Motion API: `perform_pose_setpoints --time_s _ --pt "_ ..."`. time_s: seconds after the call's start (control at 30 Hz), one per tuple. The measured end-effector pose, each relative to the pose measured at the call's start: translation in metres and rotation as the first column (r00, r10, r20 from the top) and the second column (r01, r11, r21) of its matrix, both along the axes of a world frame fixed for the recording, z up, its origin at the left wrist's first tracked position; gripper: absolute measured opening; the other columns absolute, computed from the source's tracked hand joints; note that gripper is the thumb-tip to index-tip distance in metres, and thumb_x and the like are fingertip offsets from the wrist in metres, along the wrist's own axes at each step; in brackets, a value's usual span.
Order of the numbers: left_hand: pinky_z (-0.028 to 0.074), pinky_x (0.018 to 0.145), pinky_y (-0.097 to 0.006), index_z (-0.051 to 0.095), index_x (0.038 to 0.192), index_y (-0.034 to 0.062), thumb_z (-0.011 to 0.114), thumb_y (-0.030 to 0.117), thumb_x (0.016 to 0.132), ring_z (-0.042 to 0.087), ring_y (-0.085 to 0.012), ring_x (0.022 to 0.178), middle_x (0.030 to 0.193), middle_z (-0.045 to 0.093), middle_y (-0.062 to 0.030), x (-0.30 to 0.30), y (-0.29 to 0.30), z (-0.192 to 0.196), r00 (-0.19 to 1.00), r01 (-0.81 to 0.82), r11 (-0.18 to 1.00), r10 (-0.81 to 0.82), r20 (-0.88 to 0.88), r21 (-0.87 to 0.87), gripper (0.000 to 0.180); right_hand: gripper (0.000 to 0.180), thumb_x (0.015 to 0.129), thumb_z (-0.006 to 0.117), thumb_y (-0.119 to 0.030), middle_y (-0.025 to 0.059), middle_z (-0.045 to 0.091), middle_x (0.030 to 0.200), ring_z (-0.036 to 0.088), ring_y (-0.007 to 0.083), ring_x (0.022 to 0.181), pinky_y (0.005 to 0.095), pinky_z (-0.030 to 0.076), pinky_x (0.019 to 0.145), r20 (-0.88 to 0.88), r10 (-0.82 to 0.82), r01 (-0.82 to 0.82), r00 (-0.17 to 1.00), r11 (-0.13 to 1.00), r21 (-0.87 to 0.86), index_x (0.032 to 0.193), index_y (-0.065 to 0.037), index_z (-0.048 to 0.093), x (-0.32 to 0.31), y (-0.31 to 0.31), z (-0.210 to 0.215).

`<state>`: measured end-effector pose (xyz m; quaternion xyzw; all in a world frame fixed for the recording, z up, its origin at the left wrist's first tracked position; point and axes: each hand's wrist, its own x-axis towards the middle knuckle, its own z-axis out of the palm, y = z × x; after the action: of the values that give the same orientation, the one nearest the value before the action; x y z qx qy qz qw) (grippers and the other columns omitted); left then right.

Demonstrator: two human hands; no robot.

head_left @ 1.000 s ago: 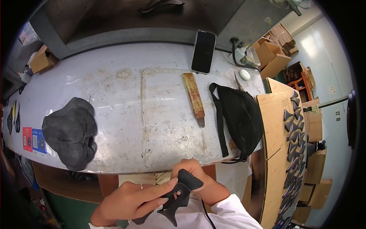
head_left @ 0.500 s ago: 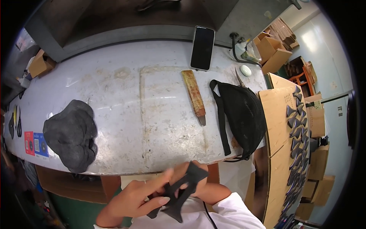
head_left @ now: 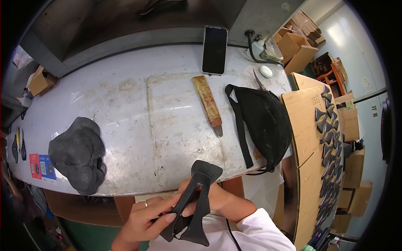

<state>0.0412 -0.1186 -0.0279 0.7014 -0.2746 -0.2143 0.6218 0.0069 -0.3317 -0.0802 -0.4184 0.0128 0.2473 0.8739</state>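
Observation:
A matt black forked piece, flared at its top with two legs and a gap between them, is held up in front of my body at the table's near edge. My left hand, with a ring on one finger, pinches the left leg between fingers and thumb. Behind the piece, my right hand grips it from the right side; most of its fingers are hidden. Beyond the hands, a knife with a worn, wrapped handle and a short blade lies on the table. A dark grey putty-like lump sits at the left.
On the white table lie a black waist bag, pointed scissors or tweezers, and a white oval object. A phone leans at the back. At the right, cardboard bears several dark flared pieces.
The black piece has turned more upright, its flared end now pointing up and its open gap facing me. Both hands have shifted their hold. The whole view has moved slightly.

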Motion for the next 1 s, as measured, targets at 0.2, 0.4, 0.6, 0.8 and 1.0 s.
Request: perform_pose_setpoints --time_s 0.2,0.4,0.6,0.8,1.0 --pt "0.041 0.050 -0.027 0.064 0.123 -0.0016 0.069 -0.004 0.080 0.051 -0.0145 0.054 0.067 0.053 -0.0083 0.003 0.002 0.010 0.999 0.046 0.996 -0.048 0.020 0.077 0.043 0.022 0.079 0.079 -0.005 0.0025 0.067 0.086 0.061 0.0105 0.076 0.0256 0.049 0.066 0.106 -0.094 0.077 0.990 0.985 0.153 0.095 0.001 0.064 -0.010 -0.006 -0.025" --pt "0.041 0.048 -0.028 0.063 0.124 -0.0005 0.070 -0.004 0.080 0.050 -0.0174 0.052 0.067 0.052 -0.0077 0.002 0.003 0.018 0.987 0.074 0.984 -0.095 0.129 0.162 0.044 0.015 0.083 0.074 -0.004 0.0071 0.067 0.083 0.061 0.0133 0.074 0.0277 0.048 0.064 0.216 -0.125 0.140 0.968 0.989 -0.056 0.093 0.003 0.066 -0.009 0.000 -0.009" --pt "0.040 0.047 -0.029 0.061 0.126 -0.0003 0.070 -0.002 0.081 0.049 -0.0166 0.051 0.066 0.049 -0.0066 0.004 0.005 0.011 0.988 0.041 0.984 -0.066 0.143 0.174 0.047 0.019 0.076 0.079 -0.001 0.0092 0.067 0.078 0.062 0.0147 0.067 0.0275 0.045 0.057 0.131 -0.095 0.116 0.987 0.980 -0.163 0.087 0.003 0.065 -0.001 0.002 0.009" --pt "0.046 0.052 -0.023 0.056 0.131 -0.0004 0.073 0.004 0.082 0.061 -0.0154 0.055 0.083 0.070 -0.0132 0.000 0.018 -0.010 0.992 0.113 0.993 -0.114 -0.053 -0.025 0.053 0.028 0.075 0.081 -0.002 0.0141 0.066 0.071 0.064 0.0188 0.063 0.0315 0.047 0.053 0.097 -0.107 0.085 0.990 0.975 0.206 0.092 0.003 0.059 0.010 0.001 0.008" --pt "0.049 0.087 -0.029 0.054 0.127 -0.0096 0.071 0.008 0.083 0.065 -0.0187 0.098 0.112 0.067 -0.0195 -0.013 0.007 -0.010 0.961 -0.158 0.981 0.127 -0.246 -0.109 0.051 0.036 0.065 0.090 -0.016 0.0075 0.067 0.077 0.063 0.0143 0.066 0.0255 0.046 0.057 -0.124 0.134 -0.107 0.983 0.974 0.200 0.085 0.001 0.065 0.011 0.010 0.008"
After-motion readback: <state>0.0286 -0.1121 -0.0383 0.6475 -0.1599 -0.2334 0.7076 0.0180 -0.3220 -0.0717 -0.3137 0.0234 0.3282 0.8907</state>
